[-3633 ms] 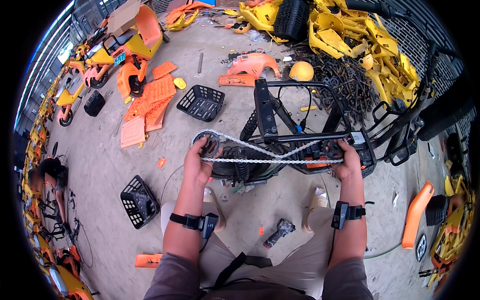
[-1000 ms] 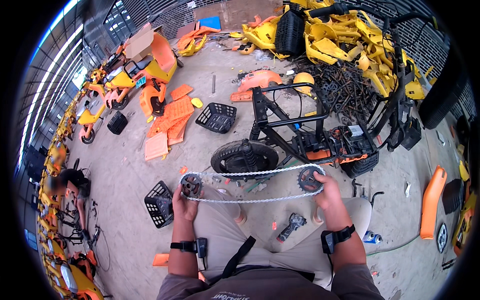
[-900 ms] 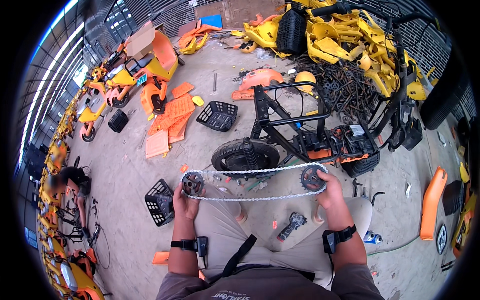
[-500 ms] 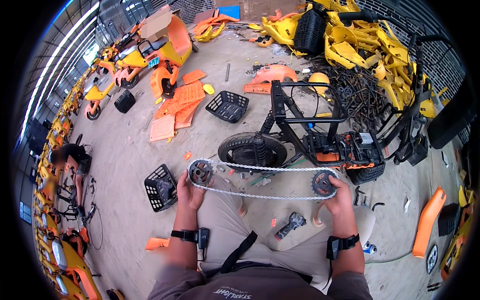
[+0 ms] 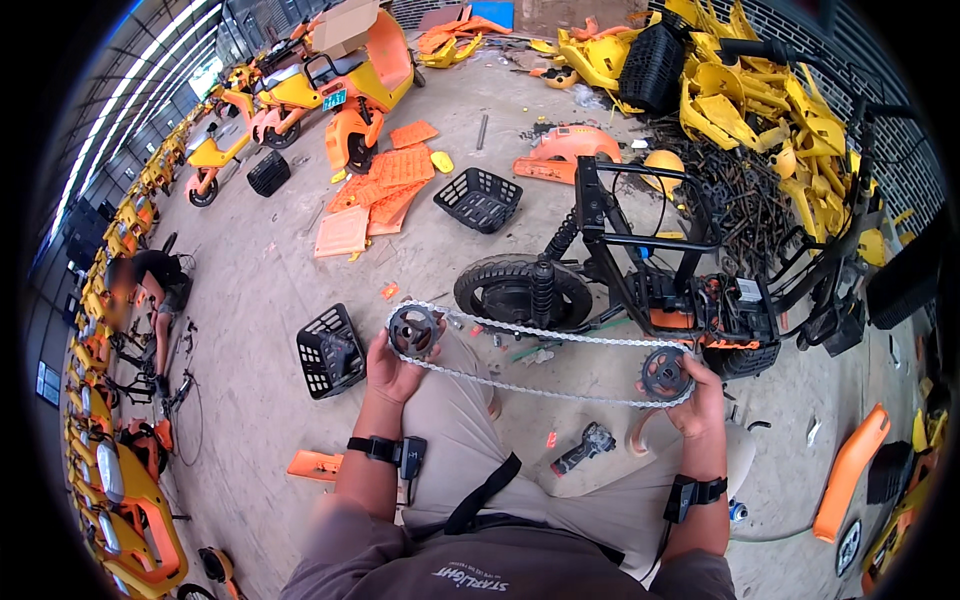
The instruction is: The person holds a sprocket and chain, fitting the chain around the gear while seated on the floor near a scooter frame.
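Note:
A silver chain (image 5: 540, 333) loops around two dark toothed sprockets, held up over my lap and stretched from side to side. My left hand (image 5: 391, 376) grips the left sprocket (image 5: 415, 331) at its outer edge. At the other end, my right hand (image 5: 703, 402) holds the right sprocket (image 5: 664, 374) by its rim, thumb over the chain. The lower run of chain sags slightly, and the right end hangs lower than the left. Beyond the chain stands a stripped black scooter frame (image 5: 650, 240) with its rear wheel (image 5: 524, 294).
A cordless power tool (image 5: 584, 449) lies on the floor between my legs. Black baskets (image 5: 331, 350) sit to the left and ahead. Orange panels (image 5: 372, 195), a heap of yellow panels (image 5: 740, 100), and an orange cover (image 5: 851, 472) surround me. Another person (image 5: 160, 290) works far left.
Both hands have shifted slightly right with the chain and sprockets, the left end rising a little and the right end dropping. The surroundings have slid rightward in view as my head turned.

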Tool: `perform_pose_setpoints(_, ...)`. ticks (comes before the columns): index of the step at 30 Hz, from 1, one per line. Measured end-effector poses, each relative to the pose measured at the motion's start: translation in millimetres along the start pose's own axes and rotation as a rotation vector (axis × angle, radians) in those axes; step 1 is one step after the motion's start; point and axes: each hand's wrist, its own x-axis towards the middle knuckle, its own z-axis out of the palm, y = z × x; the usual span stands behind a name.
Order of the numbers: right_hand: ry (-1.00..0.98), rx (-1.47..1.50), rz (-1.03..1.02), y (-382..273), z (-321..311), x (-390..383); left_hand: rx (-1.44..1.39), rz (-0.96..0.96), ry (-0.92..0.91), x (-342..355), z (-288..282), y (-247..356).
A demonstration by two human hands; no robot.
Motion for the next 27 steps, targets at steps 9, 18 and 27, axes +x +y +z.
perform_pose_setpoints(9, 0.035, 0.002, 0.006, -1.7, 1.7, -4.1, 0.35, 0.04, 0.087, 0.9, 8.8, -3.6)
perform_pose_setpoints(18, 0.011, -0.087, 0.001, 0.6, -10.8, 2.6, 0.38, 0.038, 0.151, 3.6, 12.7, -6.8)
perform_pose_setpoints(27, 0.049, -0.169, -0.033, 1.1, -16.0, 8.8, 0.443, 0.056, 0.17, 0.5, 15.6, -7.3)
